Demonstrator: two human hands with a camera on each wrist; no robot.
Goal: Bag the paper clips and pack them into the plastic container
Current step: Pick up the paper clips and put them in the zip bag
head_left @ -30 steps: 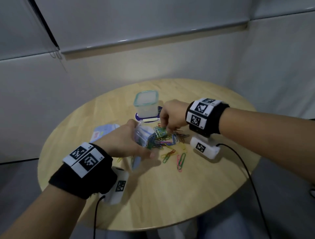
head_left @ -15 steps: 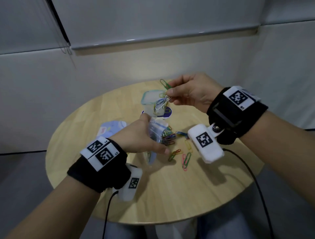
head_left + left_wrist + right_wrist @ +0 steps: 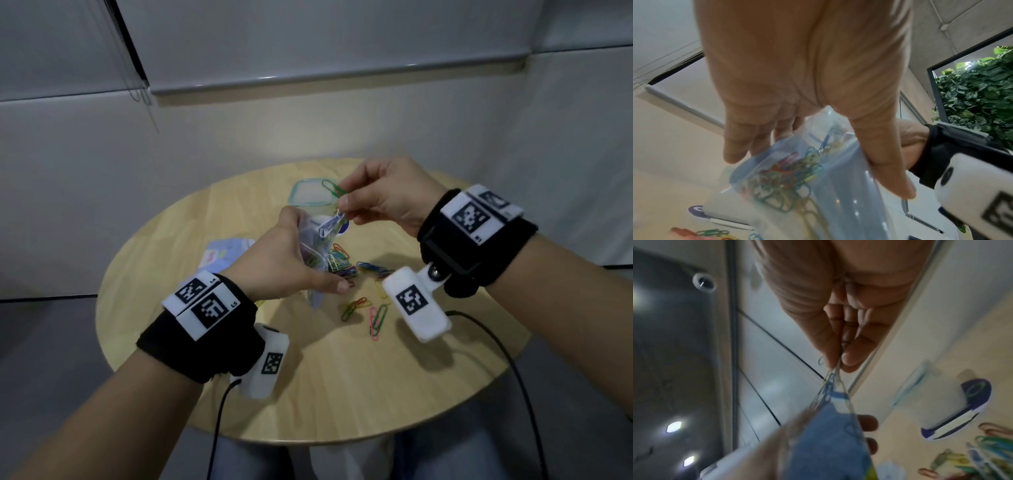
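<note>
My left hand (image 3: 291, 260) holds a small clear zip bag (image 3: 315, 241) upright above the round wooden table (image 3: 342, 383); the bag (image 3: 797, 175) has several coloured paper clips inside. My right hand (image 3: 346, 205) pinches a few paper clips (image 3: 334, 192) between thumb and fingers right at the bag's mouth, one green clip sticking up. In the right wrist view the pinched clips (image 3: 833, 378) hang down into the bag's opening (image 3: 838, 402). Behind the hands stands the clear plastic container (image 3: 308, 193) with a teal rim. Loose clips (image 3: 356, 287) lie scattered on the table below.
The container's blue-edged lid (image 3: 962, 410) lies next to the container. A pale blue packet (image 3: 226, 255) sits on the table's left side. Cables run from both wrist cameras over the table's front edge. A white wall stands close behind the table.
My right hand picked clips from the pile, rose with them and now holds them at the bag's mouth. The left hand lifted the bag slightly toward it.
</note>
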